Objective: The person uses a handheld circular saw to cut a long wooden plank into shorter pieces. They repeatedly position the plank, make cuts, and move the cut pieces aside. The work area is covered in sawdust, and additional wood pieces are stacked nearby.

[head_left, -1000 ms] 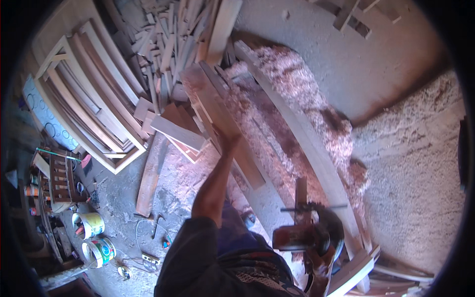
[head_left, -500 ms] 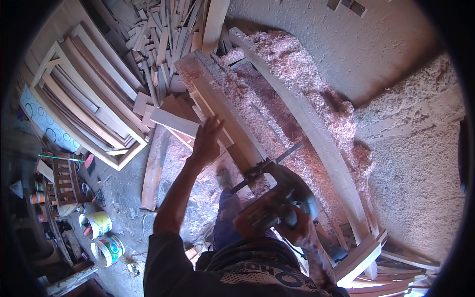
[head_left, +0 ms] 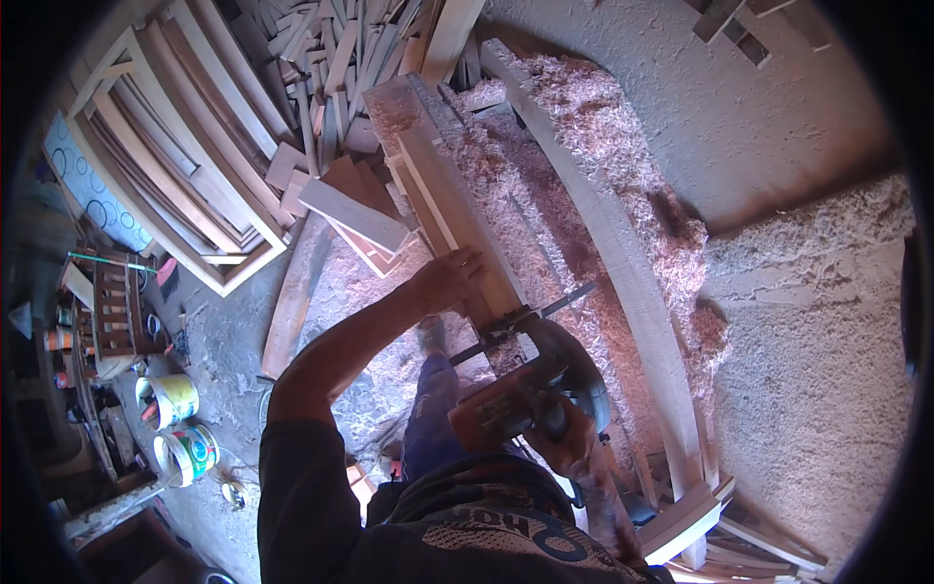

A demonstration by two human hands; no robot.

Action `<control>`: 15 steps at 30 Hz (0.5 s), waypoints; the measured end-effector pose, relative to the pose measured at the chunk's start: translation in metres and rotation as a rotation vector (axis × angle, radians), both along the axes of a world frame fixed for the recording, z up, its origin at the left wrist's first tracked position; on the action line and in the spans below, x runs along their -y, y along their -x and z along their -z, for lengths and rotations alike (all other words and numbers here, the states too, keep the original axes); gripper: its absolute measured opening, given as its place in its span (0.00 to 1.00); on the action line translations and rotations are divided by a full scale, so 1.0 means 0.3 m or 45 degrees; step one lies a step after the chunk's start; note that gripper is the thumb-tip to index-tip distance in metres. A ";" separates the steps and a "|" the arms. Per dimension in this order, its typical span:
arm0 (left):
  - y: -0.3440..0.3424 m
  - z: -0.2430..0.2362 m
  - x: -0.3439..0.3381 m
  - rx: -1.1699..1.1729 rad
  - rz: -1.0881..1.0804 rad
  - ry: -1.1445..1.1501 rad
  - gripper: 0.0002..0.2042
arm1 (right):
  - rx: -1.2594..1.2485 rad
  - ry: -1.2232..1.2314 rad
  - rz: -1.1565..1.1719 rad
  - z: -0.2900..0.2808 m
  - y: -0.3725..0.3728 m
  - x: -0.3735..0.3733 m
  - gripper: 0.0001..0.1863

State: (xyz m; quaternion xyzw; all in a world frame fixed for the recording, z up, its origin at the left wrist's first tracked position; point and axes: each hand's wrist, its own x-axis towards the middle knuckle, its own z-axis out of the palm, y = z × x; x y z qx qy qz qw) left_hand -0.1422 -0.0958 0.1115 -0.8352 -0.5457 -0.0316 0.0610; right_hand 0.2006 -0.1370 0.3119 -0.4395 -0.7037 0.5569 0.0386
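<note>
A circular saw with a brownish motor housing and a curved grey guard sits at the near end of the wooden board. Its handle is in the grip of my right hand. A dark guide bar crosses the saw's front and sticks out on both sides. My left hand lies on the board and a narrow strip beside it, just ahead of the saw, fingers stretched over the wood. The board rests on a long, thick beam. The blade is hidden.
Pink-white shavings surround a long curved plank on the right. Short offcuts lie left of the beam, with a scrap heap beyond. Wooden frames lean at far left. Two buckets stand on the lower-left floor.
My left hand has come down from the air onto the board, moving right and nearer the saw. My right hand keeps its hold on the saw. The whole view has shifted slightly.
</note>
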 end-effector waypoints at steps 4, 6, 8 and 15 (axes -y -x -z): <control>0.014 0.013 0.003 0.013 0.017 -0.040 0.23 | 0.062 0.077 -0.018 -0.009 0.024 0.007 0.34; 0.026 0.028 0.004 0.053 0.011 -0.027 0.23 | 0.091 0.100 -0.043 -0.005 0.026 0.000 0.36; 0.022 0.022 0.002 0.113 -0.015 -0.002 0.23 | 0.126 0.098 -0.078 0.020 0.016 -0.012 0.37; 0.040 0.032 0.004 0.087 0.008 -0.037 0.31 | 0.088 0.167 -0.074 0.010 0.053 -0.023 0.36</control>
